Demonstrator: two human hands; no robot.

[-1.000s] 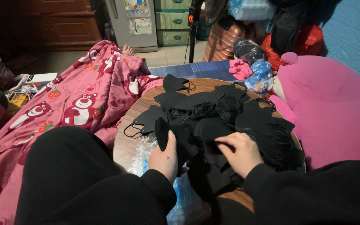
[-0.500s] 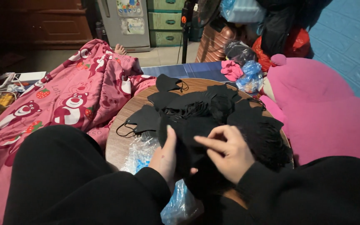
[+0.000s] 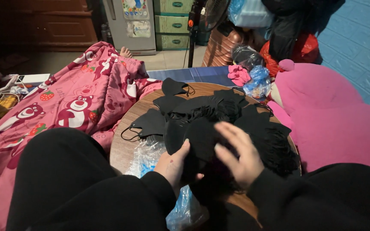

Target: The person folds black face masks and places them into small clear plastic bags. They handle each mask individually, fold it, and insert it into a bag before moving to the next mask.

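Left hand: the left hand (image 3: 174, 164) sits at the near edge of the heap, thumb raised and pressed against a black face mask (image 3: 200, 141), its fingers tucked under the dark fabric (so it is grasping that mask from the left side).
Right hand: the right hand (image 3: 238, 156) lies on top of the same mask with fingers spread and slightly curled; whether it pinches the fabric or only rests on it, I cannot tell.
Held mask: it stands between the two hands, over the near part of the table, touching the pile behind it.
Mask pile: a heap of black face masks (image 3: 219, 113) covers most of the tabletop, with ear loops tangled among them.
Loose masks: one black mask (image 3: 150, 124) lies apart at the left side of the table, its loop trailing toward the rim; another mask (image 3: 173, 87) sits at the far edge.
Table: a round wooden table (image 3: 123, 149), bare wood showing along the left rim.
Plastic wrap: a clear and blue plastic bag (image 3: 148, 158) lies crumpled under the left wrist and hangs off the near edge.
Sleeves: both arms wear black sleeves (image 3: 322, 196).
Left of table: a pink blanket (image 3: 73, 102) printed with bears and strawberries.
Right of table: a large pink plush cushion (image 3: 335, 115), just beside the table.
Far side: a small pink cloth (image 3: 238, 75) and a knotted blue plastic bag (image 3: 258, 79) (near the far rim).
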